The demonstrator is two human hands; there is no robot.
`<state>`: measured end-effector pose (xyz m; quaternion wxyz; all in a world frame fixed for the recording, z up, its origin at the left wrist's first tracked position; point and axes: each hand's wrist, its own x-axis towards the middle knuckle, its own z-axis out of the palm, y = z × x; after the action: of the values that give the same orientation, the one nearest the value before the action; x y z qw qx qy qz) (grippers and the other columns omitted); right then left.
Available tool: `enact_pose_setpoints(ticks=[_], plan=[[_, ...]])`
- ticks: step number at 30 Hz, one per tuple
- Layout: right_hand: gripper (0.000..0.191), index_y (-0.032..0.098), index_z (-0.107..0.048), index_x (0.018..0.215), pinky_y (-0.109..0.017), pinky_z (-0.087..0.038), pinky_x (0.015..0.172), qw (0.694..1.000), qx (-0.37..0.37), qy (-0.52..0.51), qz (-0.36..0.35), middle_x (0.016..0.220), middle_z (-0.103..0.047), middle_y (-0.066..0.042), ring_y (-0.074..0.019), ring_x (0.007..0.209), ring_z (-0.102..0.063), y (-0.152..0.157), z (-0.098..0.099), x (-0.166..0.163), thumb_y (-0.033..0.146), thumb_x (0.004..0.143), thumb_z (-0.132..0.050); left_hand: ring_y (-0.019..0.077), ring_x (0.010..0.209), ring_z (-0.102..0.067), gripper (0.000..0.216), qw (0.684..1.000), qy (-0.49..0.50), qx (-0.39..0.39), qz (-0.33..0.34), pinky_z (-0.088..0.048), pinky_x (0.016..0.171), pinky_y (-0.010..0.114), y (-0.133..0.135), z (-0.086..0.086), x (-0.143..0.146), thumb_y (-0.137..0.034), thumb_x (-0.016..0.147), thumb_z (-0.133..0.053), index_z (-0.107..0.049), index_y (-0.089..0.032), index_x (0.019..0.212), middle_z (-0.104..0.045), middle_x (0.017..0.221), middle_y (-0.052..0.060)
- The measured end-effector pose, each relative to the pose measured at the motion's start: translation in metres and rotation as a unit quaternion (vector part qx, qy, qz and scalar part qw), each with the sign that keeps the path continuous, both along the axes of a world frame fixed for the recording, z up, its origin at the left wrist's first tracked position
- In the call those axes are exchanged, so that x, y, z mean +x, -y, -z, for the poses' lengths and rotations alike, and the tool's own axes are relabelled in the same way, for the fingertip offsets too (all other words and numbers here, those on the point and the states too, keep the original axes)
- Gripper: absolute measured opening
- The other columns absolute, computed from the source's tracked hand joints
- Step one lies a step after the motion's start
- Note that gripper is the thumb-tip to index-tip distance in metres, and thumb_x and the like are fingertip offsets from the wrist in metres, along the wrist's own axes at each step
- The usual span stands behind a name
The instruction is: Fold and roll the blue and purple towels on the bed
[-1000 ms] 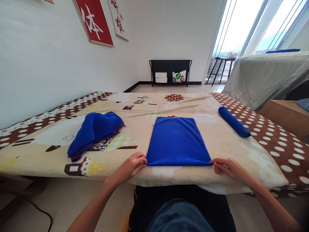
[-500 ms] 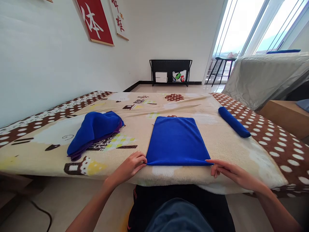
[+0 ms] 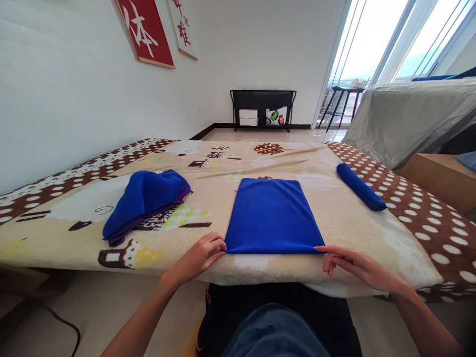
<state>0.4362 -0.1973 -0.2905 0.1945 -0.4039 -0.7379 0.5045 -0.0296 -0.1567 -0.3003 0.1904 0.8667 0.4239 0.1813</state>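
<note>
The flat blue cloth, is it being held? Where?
The left hand pinches the flat blue cloth by its near left corner; the right hand touches its near right corner.

Red scroll point(image 3: 148, 33) and black rack point(image 3: 256, 100)

Bright daylight enters through the tall, grey-framed glass window point(image 3: 366, 44) at upper right, its panes blown out nearly to white. A soft sheen lies on the crinkled, silvery-grey plastic sheet point(image 3: 401, 114). The flat, royal-blue fabric rectangle point(image 3: 273, 215) looks evenly lit and sharp; shadow dims the lower left, and wide-angle distortion stretches the outer edges
</note>
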Motion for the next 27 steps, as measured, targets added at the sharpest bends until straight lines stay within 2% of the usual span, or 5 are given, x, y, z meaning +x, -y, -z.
enact_pose_setpoints(ticks=[8,12,17,21,27], plan=[[0.051,0.027,-0.050,0.142,-0.044,-0.048,0.096,1.000,-0.003,0.013,0.021,0.101,-0.068,-0.008,-0.0222,0.096,-0.064,0.000,0.002,0.003,0.052,0.100,-0.035,0.0214,0.101,-0.058,0.019,1.000,0.004,-0.003,-0.003,-0.046,0.092,0.034,0.001,-0.001,0.001,-0.033,0.097,-0.048,-0.064,-0.023,0.096,-0.063,0.105,0.006],[0.050,0.029,-0.048,0.143,-0.044,-0.046,0.099,0.998,0.027,0.039,0.038,0.104,-0.067,-0.007,-0.0224,0.100,-0.062,0.002,0.008,0.006,0.051,0.101,-0.034,0.0196,0.085,-0.059,0.025,0.995,0.042,-0.014,-0.093,-0.047,0.080,0.032,0.002,0.001,0.003,-0.046,0.095,-0.052,-0.059,-0.022,0.101,-0.063,0.090,0.003],[0.046,0.031,-0.046,0.143,-0.040,-0.044,0.102,0.997,0.032,0.048,0.052,0.109,-0.066,-0.005,-0.0207,0.105,-0.061,0.009,0.015,0.014,0.048,0.102,-0.033,0.0174,0.075,-0.056,0.034,0.989,0.043,-0.027,-0.136,-0.043,0.072,0.029,0.001,0.005,0.004,-0.050,0.096,-0.048,-0.054,-0.021,0.078,-0.059,0.078,0.000],[0.044,0.028,-0.050,0.135,-0.036,-0.047,0.089,0.989,0.061,0.072,0.110,0.098,-0.068,-0.003,-0.0198,0.092,-0.063,0.006,0.023,0.019,0.052,0.100,-0.037,0.0180,0.078,-0.056,0.039,0.990,0.034,-0.029,-0.132,-0.043,0.074,0.030,0.001,0.006,0.008,-0.051,0.096,-0.047,-0.055,-0.020,0.074,-0.061,0.079,0.001],[0.044,0.025,-0.061,0.089,-0.031,-0.041,0.059,0.947,0.093,0.191,0.242,0.061,-0.062,0.001,-0.0178,0.056,-0.055,-0.006,0.040,0.009,0.064,0.094,-0.040,0.0174,0.073,-0.056,0.036,0.987,0.056,-0.043,-0.145,-0.043,0.067,0.029,0.001,0.007,0.014,-0.048,0.093,-0.053,-0.058,-0.020,0.072,-0.062,0.076,0.002]])
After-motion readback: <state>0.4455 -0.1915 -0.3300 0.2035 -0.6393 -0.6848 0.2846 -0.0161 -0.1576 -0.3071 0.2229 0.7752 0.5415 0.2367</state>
